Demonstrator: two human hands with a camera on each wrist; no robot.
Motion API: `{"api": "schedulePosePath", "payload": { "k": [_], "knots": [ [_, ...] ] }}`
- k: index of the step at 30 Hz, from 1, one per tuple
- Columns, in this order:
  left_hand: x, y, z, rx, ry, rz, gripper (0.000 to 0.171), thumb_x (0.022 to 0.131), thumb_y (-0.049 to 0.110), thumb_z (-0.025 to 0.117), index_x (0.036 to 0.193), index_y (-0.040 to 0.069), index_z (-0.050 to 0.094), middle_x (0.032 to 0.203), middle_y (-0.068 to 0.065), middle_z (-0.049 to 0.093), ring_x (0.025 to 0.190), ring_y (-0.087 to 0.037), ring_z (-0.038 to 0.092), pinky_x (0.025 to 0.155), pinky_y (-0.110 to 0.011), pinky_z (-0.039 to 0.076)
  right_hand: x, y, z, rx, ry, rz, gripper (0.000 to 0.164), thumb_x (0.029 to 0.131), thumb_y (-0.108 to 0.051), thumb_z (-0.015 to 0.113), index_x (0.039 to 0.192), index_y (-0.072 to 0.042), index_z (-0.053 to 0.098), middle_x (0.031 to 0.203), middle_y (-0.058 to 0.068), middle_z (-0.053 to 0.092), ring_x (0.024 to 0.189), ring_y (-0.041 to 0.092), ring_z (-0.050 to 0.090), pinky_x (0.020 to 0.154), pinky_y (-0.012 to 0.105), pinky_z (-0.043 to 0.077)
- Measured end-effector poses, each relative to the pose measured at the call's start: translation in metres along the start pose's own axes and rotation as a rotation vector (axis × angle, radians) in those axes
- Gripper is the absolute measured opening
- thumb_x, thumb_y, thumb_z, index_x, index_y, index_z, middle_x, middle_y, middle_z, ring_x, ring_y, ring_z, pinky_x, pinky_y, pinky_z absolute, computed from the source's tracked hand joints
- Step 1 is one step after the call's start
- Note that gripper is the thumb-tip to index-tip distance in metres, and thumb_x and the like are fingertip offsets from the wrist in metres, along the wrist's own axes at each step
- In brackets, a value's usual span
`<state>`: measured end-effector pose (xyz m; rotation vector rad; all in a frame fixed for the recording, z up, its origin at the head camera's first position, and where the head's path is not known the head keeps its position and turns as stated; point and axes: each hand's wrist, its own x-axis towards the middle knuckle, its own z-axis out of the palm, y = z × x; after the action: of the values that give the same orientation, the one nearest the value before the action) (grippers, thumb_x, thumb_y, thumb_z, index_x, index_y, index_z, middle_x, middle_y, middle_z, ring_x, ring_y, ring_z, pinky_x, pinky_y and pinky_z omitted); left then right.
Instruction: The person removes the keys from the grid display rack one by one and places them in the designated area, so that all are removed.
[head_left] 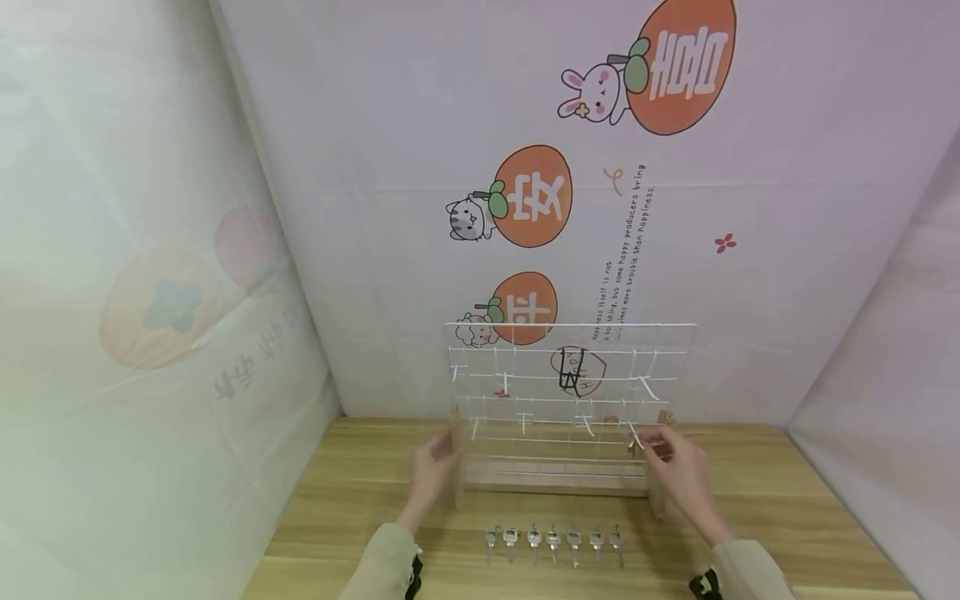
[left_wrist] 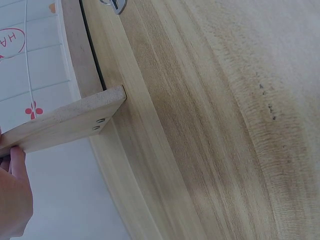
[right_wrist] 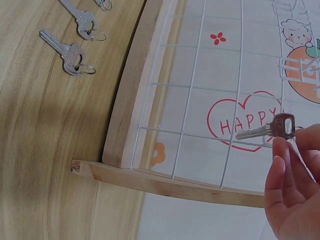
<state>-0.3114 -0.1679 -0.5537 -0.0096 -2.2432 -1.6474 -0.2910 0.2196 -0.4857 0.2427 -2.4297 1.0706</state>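
In front of me stands a white wire grid (head_left: 570, 324) in a wooden frame (head_left: 555, 487), with several white hooks sticking out. My left hand (head_left: 433, 468) grips the frame's left upright; in the left wrist view its fingers (left_wrist: 18, 162) lie against the wooden upright (left_wrist: 60, 120). By the lower right hook, my right hand (head_left: 678, 467) pinches a silver key (right_wrist: 277, 126) by its head, between thumb and fingers. The key's toothed blade points away from the hand, across the grid. Whether its ring touches the hook is hidden.
Several silver keys with small rings (head_left: 553, 540) lie in a row on the wood-grain table (head_left: 750, 533), before the frame. A black piece (head_left: 570, 381) shows at the grid's upper middle. Printed white cloth (head_left: 390, 250) surrounds the table at the back and sides.
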Motion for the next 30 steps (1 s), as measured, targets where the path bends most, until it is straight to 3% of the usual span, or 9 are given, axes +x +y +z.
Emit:
{"api": "schedulePosePath", "payload": {
  "k": [8,23,30],
  "knots": [
    [-0.002,0.000,-0.002,0.000,-0.015,0.002,0.046,0.088,0.015,0.074,0.129,-0.001,0.062,0.125,-0.023,0.068,0.113,-0.038,0.067,0.095,-0.042,0.059,-0.007,-0.002,-0.001,0.026,0.005,0.021,0.011,0.085,0.003,0.069,0.095,-0.002,0.067,0.089,0.017,0.075,0.070,-0.008,0.058,0.061,0.013,0.056],
    [-0.002,0.000,-0.001,-0.049,-0.024,0.005,0.047,0.087,0.013,0.075,0.129,-0.003,0.061,0.126,-0.024,0.067,0.114,-0.038,0.067,0.096,-0.042,0.058,-0.017,-0.007,-0.006,0.052,0.009,-0.004,0.011,0.085,0.004,0.069,0.094,-0.001,0.064,0.089,0.015,0.072,0.076,-0.011,0.055,0.064,0.013,0.056],
    [-0.003,-0.002,-0.001,-0.026,-0.009,0.117,0.049,0.088,0.021,0.075,0.126,-0.006,0.062,0.121,-0.029,0.067,0.107,-0.040,0.068,0.089,-0.040,0.062,-0.020,-0.009,-0.008,0.066,0.029,0.006,0.010,0.086,0.004,0.068,0.093,-0.001,0.064,0.089,0.015,0.072,0.076,-0.013,0.055,0.064,0.013,0.056]
  ]
}}
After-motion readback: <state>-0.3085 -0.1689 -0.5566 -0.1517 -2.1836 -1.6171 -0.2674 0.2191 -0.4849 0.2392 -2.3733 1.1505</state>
